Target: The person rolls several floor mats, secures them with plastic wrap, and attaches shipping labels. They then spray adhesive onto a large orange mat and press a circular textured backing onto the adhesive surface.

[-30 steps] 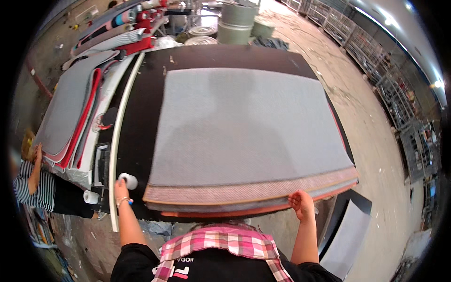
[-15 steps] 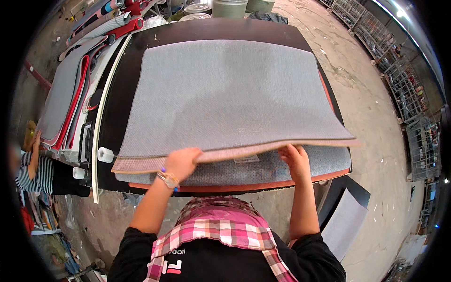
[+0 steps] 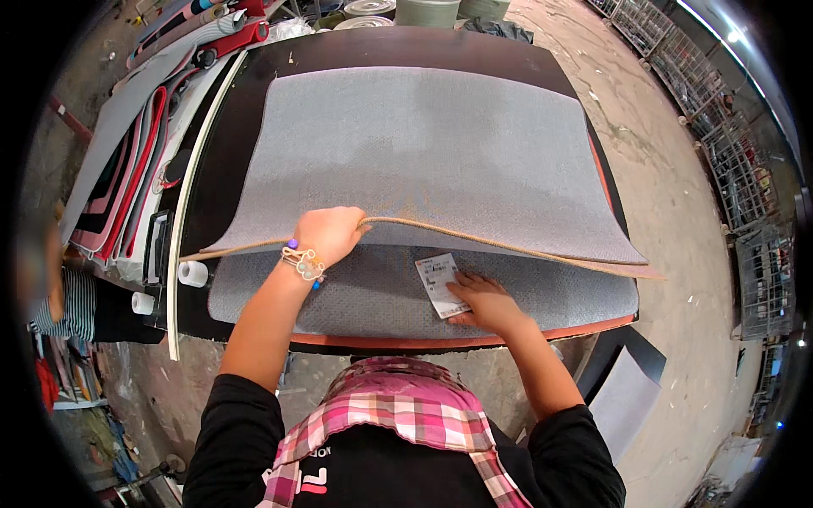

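Several grey textured mats (image 3: 423,152) lie stacked on a black table. My left hand (image 3: 329,233) is closed on the near edge of the upper mats, holding it raised in an arch. Below the arch, the grey lower mat (image 3: 373,296) shows. A white printed label (image 3: 435,286) rests tilted on it. My right hand (image 3: 489,305) lies flat over the label's right side, fingers stretched out and touching it. An orange-red layer (image 3: 406,342) sticks out under the lower mat at the near edge.
Left of the table stand two white rolls (image 3: 192,273) beside a pale strip (image 3: 203,161). Folded grey and red mats (image 3: 140,169) lie on a side table, near a person in striped clothing (image 3: 72,300). Wire cages (image 3: 732,161) line the right. Mat pieces (image 3: 627,389) rest low right.
My left hand has lifted the upper mats' near edge higher. My right hand has let go of that edge and moved left and down onto the label, which is now uncovered.
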A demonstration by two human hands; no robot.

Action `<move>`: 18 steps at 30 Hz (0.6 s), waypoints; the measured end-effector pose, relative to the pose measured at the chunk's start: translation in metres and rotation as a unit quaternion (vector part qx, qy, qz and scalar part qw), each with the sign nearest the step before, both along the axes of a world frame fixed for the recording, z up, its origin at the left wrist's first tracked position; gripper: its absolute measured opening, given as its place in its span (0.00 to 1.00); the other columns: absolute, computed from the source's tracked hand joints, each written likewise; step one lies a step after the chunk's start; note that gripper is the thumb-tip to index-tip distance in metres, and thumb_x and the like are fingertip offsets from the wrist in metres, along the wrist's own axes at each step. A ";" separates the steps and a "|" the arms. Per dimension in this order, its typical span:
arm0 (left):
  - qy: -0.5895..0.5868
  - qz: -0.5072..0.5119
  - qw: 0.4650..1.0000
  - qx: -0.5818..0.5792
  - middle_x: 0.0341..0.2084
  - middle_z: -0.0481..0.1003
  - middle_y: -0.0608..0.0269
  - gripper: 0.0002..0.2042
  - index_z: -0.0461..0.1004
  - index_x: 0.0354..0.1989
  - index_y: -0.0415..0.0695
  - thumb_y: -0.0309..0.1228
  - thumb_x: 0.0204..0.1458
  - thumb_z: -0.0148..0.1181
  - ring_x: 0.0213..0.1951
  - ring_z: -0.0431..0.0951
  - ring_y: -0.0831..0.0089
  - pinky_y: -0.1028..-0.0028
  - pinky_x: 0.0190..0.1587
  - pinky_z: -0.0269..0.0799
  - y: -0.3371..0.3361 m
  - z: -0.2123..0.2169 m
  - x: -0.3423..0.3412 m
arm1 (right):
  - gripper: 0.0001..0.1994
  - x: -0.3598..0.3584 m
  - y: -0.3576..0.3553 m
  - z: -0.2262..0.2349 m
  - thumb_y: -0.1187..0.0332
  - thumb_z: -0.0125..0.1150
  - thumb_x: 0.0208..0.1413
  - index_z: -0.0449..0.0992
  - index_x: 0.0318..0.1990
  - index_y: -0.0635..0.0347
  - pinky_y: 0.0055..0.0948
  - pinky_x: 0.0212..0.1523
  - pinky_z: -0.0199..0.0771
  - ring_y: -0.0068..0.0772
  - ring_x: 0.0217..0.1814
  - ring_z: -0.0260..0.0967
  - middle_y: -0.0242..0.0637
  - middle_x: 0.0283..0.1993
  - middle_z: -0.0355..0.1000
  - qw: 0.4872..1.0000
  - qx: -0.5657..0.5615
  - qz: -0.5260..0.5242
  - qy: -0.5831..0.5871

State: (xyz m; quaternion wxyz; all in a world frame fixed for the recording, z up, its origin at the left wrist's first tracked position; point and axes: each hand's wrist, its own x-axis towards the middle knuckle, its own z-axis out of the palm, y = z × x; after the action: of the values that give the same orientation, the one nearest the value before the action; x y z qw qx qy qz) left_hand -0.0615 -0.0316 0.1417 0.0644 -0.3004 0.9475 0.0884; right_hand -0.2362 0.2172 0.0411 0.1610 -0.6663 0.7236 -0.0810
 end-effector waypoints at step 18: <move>0.406 0.111 0.631 0.651 0.35 0.74 0.56 0.13 0.68 0.44 0.33 0.30 0.56 0.51 0.33 0.75 0.72 0.75 0.36 0.74 0.072 0.008 0.076 | 0.29 0.099 -0.076 0.074 0.83 0.53 0.40 0.62 0.57 0.63 0.41 0.57 0.62 0.51 0.61 0.58 0.54 0.59 0.58 0.893 -0.435 -0.021 -0.118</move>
State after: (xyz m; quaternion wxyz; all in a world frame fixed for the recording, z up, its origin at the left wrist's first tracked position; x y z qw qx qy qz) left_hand 0.0146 0.0403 0.1499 -0.1582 -0.2175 0.5334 0.8020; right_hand -0.1368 0.1416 0.1156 -0.0624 -0.6396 0.6059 -0.4689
